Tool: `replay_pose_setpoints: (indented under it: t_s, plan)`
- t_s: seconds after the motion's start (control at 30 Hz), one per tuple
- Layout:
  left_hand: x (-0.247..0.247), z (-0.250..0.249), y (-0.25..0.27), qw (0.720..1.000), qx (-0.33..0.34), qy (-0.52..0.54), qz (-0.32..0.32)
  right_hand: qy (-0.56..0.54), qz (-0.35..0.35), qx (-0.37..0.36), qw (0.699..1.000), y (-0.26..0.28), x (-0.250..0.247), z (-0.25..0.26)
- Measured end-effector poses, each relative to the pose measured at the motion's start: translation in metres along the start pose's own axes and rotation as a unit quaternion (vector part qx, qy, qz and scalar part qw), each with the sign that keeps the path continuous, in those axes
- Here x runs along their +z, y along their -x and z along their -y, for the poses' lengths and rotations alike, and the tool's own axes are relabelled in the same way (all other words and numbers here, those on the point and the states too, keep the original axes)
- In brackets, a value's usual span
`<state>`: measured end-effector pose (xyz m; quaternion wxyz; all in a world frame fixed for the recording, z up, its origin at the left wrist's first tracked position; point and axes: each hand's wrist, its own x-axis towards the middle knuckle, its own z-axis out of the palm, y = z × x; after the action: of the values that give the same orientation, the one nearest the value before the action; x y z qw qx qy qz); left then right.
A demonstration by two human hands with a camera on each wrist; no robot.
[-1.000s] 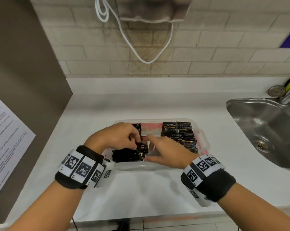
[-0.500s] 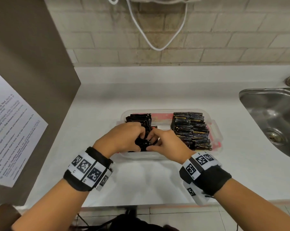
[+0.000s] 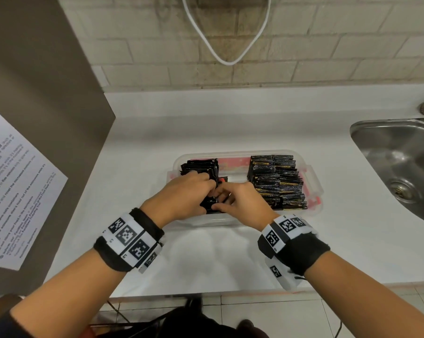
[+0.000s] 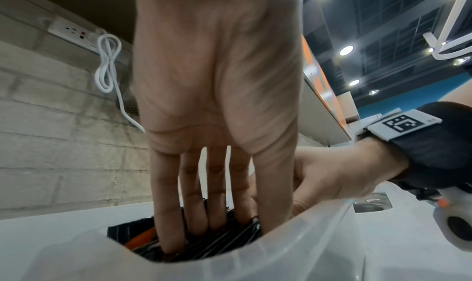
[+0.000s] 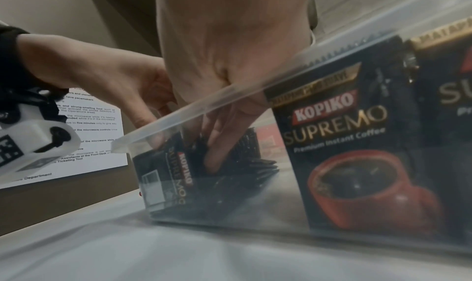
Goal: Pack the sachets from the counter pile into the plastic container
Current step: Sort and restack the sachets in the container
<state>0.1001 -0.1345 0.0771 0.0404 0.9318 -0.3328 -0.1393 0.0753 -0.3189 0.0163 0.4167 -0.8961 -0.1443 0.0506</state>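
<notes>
Sachets [image 3: 207, 184] sit at frame centre, in the left half of the plastic container [image 3: 314, 178], and both hands are down among them. Left hand [image 3: 181, 197] has straight fingers pressed onto the edges, likely steadying the row; right hand [image 3: 240, 202] curls around a few, apparently tucking them upright. A finished row [image 3: 275, 179] fills the right half, on the white surface [image 3: 206, 259].

Office pantry: sink [image 3: 398, 167], microwave-rules notice [image 3: 16, 191].

Both hands [image 3: 213, 198] deeper among left-stack sachets [image 3: 201, 167].
</notes>
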Motion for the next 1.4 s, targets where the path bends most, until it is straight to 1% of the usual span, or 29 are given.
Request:
replay_pose_setpoints:
  t_s: [0.17, 0.27, 0.33, 0.5, 0.67, 0.8, 0.97, 1.13, 1.27, 1.33, 1.4]
  plan:
    - [0.003, 0.012, 0.002, 0.999, -0.006, 0.054, -0.004, -0.017, 0.011, -0.005, 1.000, -0.004, -0.001, 0.000]
    - [0.009, 0.019, 0.005, 0.998, -0.020, 0.054, -0.010, -0.023, 0.014, -0.010, 1.000, -0.005, 0.000, -0.003]
    - [0.011, 0.019, 0.007, 0.998, -0.018, 0.062, -0.021, -0.018, 0.015, -0.020, 1.000, -0.005, 0.001, -0.004]
    - [0.009, 0.022, 0.006, 0.994, -0.004, 0.096, -0.047, -0.009, -0.019, -0.045, 0.999, -0.001, 0.002, -0.005]
    - [0.006, 0.023, 0.004, 0.993, 0.024, 0.100, -0.054, -0.066, -0.043, -0.045, 0.996, 0.003, 0.002, -0.006]
    - [0.006, 0.022, 0.001, 0.995, 0.032, 0.094, -0.017, -0.113, -0.054, -0.039, 0.991, 0.004, 0.003, -0.006]
    - [0.008, 0.019, -0.006, 0.998, 0.042, 0.038, 0.019, -0.158, -0.058, -0.024, 0.986, 0.005, 0.004, -0.008]
    - [0.006, 0.020, -0.009, 0.997, 0.066, 0.040, 0.024, -0.184, -0.060, -0.014, 0.981, 0.006, 0.001, -0.004]
    - [0.001, 0.026, -0.006, 0.993, 0.074, 0.090, 0.002, -0.170, -0.098, -0.029, 0.980, 0.010, -0.004, 0.004]
    - [-0.007, 0.031, -0.003, 0.987, 0.080, 0.142, -0.012, -0.161, -0.111, -0.044, 0.980, 0.011, -0.007, 0.005]
    - [-0.018, 0.034, 0.000, 0.974, 0.080, 0.209, -0.034, -0.167, -0.112, -0.053, 0.978, 0.012, -0.008, 0.006]
